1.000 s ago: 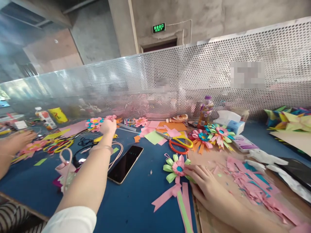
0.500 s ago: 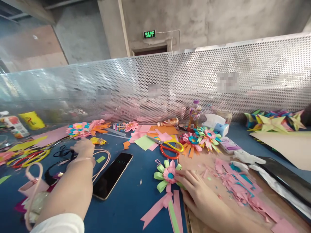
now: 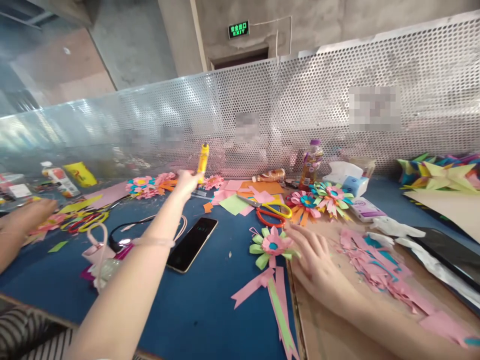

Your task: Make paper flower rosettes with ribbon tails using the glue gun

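Observation:
My left hand (image 3: 186, 179) is raised above the far part of the blue table, closed around what looks like a yellow glue gun (image 3: 203, 162), its dark tip pointing up. Its fingers are partly blurred. Beside the cardboard, my right hand (image 3: 313, 252) lies with its fingers stretched out, its fingertips touching the edge of a paper flower (image 3: 273, 245). This flower has pink and green loops, a blue centre and long pink and green ribbon tails (image 3: 279, 307). Between my arms lies a black phone (image 3: 193, 245).
Scissors (image 3: 273, 215) rest on coloured paper (image 3: 236, 204). More paper flowers (image 3: 307, 202), a bottle (image 3: 311, 165) and tissues (image 3: 354, 184) stand near the perforated metal screen (image 3: 300, 100). Pink scraps (image 3: 375, 270) cover the cardboard (image 3: 322, 330). At the left is another person's hand (image 3: 32, 220).
My left hand has lifted the yellow glue gun from the table and moved right. The other person's hand has appeared at the left. My right hand stays by the flower; the view has shifted.

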Available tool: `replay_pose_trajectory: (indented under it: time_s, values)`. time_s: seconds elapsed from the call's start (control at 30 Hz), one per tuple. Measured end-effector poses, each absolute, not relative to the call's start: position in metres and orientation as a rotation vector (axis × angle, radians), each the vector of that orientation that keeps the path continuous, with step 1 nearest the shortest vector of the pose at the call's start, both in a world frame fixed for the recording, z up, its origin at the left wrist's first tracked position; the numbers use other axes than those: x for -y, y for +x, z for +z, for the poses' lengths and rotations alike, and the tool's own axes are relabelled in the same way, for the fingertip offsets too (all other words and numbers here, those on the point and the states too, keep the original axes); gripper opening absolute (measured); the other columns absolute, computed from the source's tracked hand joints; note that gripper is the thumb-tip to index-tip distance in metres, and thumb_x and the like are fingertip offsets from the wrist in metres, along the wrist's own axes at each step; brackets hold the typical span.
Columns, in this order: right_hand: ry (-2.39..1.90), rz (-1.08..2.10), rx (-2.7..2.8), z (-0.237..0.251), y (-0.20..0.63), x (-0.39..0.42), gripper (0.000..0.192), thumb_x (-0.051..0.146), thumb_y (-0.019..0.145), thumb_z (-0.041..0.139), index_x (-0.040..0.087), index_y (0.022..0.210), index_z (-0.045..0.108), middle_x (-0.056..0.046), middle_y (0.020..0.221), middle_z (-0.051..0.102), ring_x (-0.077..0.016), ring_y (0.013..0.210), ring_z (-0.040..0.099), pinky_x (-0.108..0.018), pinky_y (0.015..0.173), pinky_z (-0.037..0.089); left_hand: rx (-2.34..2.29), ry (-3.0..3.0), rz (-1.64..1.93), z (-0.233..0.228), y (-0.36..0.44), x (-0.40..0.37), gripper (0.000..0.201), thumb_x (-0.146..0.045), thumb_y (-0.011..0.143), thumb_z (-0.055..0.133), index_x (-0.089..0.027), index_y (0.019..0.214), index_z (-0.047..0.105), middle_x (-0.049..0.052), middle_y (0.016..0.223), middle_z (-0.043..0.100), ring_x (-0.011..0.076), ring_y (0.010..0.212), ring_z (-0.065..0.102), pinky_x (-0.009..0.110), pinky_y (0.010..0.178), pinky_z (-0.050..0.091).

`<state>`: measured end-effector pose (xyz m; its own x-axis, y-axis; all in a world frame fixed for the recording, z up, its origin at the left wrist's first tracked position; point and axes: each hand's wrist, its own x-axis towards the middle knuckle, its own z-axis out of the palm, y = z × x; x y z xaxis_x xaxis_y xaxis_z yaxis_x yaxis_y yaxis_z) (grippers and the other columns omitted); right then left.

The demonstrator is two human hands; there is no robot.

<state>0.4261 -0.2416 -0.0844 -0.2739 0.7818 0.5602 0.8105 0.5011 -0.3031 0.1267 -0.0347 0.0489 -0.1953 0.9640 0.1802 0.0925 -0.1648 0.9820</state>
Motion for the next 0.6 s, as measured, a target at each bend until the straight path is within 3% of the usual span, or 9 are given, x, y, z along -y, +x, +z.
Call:
replay_pose_trajectory:
  time_s: [0.07, 0.13, 0.23, 0.33, 0.47, 0.53, 0.6]
  values:
    - [-1.234, -0.066, 1.986, -0.078, 0.427, 0.242, 0.053, 0.018, 0.086, 0.043, 0.025, 0.137, 0.031, -0.012, 0.137, 0.037, -0.0306, 0.125, 0.034, -0.054, 0.096, 0.034, -1.142, 1.326, 1.288, 0.048, 0.150, 0.054, 0.013, -0.013, 0.081, 0.061, -0.002, 0.089, 0.063, 0.012, 0.079, 0.064, 0.0200, 0.074, 0.064, 0.033, 0.069, 0.051]
    - [-1.153, 0.006, 1.906, -0.065, 0.424, 0.241, 0.046, 0.021, 0.086, 0.044, 0.026, 0.132, 0.038, -0.011, 0.133, 0.042, -0.0291, 0.124, 0.037, -0.053, 0.098, 0.033, -0.992, 1.334, 1.153, 0.045, 0.169, 0.077, 0.012, -0.012, 0.081, 0.061, -0.003, 0.088, 0.064, 0.014, 0.079, 0.065, 0.0208, 0.072, 0.064, 0.035, 0.069, 0.052]
    - [-1.155, 0.402, 1.679, -0.036, 0.412, 0.235, 0.034, 0.034, 0.089, 0.045, 0.027, 0.122, 0.049, -0.008, 0.129, 0.050, -0.0253, 0.121, 0.044, -0.047, 0.099, 0.036, -0.784, 1.301, 0.979, 0.037, 0.191, 0.113, 0.011, -0.012, 0.083, 0.057, -0.006, 0.090, 0.064, 0.012, 0.083, 0.065, 0.0199, 0.073, 0.064, 0.036, 0.071, 0.053]
    - [-1.208, 0.924, 1.431, -0.011, 0.395, 0.222, 0.048, 0.052, 0.084, 0.050, 0.025, 0.123, 0.051, -0.008, 0.133, 0.050, -0.0254, 0.124, 0.044, -0.045, 0.102, 0.035, -0.507, 1.138, 0.763, 0.025, 0.203, 0.137, 0.011, -0.016, 0.084, 0.058, -0.009, 0.089, 0.064, 0.009, 0.083, 0.065, 0.0181, 0.076, 0.064, 0.032, 0.074, 0.053]
    - [-0.992, 1.117, 1.417, -0.002, 0.376, 0.205, 0.048, 0.053, 0.083, 0.053, 0.026, 0.123, 0.053, -0.004, 0.134, 0.050, -0.0206, 0.126, 0.043, -0.039, 0.105, 0.032, -0.356, 1.083, 0.646, 0.007, 0.203, 0.146, 0.024, -0.023, 0.076, 0.070, -0.009, 0.095, 0.065, 0.008, 0.084, 0.066, 0.0171, 0.078, 0.064, 0.029, 0.073, 0.054]
    - [-0.923, 1.110, 1.390, -0.004, 0.367, 0.200, 0.040, 0.052, 0.082, 0.054, 0.024, 0.111, 0.060, -0.004, 0.117, 0.061, -0.0193, 0.109, 0.055, -0.036, 0.094, 0.042, -0.329, 1.100, 0.611, -0.001, 0.200, 0.143, 0.029, -0.025, 0.073, 0.073, -0.009, 0.095, 0.066, 0.008, 0.083, 0.067, 0.0175, 0.078, 0.065, 0.030, 0.074, 0.053]
    - [-0.861, 1.130, 1.388, -0.005, 0.358, 0.197, 0.034, 0.052, 0.082, 0.054, 0.020, 0.092, 0.063, -0.001, 0.086, 0.065, -0.0152, 0.077, 0.061, -0.030, 0.071, 0.050, -0.322, 1.112, 0.582, -0.008, 0.195, 0.140, 0.030, -0.028, 0.071, 0.074, -0.010, 0.093, 0.066, 0.009, 0.082, 0.067, 0.0181, 0.076, 0.065, 0.031, 0.072, 0.053]
